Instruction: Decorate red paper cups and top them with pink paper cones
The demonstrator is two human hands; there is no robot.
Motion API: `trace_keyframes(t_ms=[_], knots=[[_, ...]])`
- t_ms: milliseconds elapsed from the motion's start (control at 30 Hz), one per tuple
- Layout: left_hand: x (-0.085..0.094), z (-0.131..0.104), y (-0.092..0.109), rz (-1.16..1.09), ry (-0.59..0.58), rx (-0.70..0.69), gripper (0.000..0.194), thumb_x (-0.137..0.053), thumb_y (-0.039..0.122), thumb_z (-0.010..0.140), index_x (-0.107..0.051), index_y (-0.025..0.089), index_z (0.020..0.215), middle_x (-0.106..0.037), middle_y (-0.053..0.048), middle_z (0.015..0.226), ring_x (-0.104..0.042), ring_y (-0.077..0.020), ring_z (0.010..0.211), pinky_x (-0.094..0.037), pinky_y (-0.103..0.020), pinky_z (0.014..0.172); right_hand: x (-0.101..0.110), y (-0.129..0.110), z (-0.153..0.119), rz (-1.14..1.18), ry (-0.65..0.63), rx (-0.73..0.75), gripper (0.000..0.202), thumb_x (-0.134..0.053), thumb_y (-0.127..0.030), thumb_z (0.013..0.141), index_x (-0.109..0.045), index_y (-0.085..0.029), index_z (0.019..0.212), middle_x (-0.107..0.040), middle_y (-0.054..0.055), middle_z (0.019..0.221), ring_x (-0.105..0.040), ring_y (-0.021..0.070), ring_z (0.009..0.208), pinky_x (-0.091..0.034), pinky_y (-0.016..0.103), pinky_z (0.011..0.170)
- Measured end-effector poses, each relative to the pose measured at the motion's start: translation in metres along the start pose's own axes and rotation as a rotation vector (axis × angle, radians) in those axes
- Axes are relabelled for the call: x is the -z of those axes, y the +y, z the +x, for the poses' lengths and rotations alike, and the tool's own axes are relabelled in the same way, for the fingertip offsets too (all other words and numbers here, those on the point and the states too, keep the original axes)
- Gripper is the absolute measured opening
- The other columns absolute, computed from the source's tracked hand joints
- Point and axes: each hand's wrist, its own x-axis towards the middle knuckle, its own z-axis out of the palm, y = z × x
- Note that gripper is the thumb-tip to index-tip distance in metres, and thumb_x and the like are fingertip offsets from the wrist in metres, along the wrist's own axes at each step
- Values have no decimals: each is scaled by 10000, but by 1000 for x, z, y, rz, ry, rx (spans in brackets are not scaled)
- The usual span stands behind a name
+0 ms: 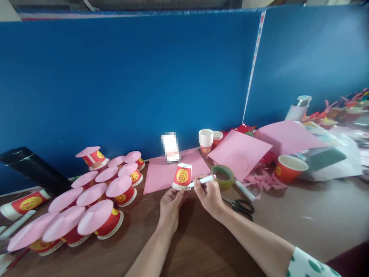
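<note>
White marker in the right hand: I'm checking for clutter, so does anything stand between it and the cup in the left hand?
Nothing visible does: one end of the white marker is right by the lower edge of the cup, though I cannot tell whether they touch. The tape roll lies off to the right.

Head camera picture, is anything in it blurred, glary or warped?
In the head view, the red cup and white marker look fairly clear; the head view's far-right clutter is smeared; in the head view, soft glare pales the right blue panel, and the black bottle near the left edge looks stretched, probably by a wide lens.
</note>
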Motion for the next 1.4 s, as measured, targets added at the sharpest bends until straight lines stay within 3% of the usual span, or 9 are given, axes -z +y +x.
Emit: trace_keyframes(t_ms=[1133, 1400], knots=[[2, 1, 0, -57, 11, 12, 279, -752, 187, 608, -630, 106, 845, -665, -47, 848, -618, -100, 758, -501, -206, 741, -2, 3, -1, 4, -20, -31, 225, -431, -278, 859, -580, -145, 755, -606, 22, 654, -540, 129, 600, -407, 224, 622], [1, 1, 1, -70, 22, 13, 281, -760, 182, 596, -632, 107, 835, -664, -45, 835, -618, -98, 743, -506, -199, 727, -2, 9, 1, 65, 35, -123, 250, -431, -300, 860, -559, -146, 711, -553, -6, 564, -492, 105, 506, -376, 200, 518]])
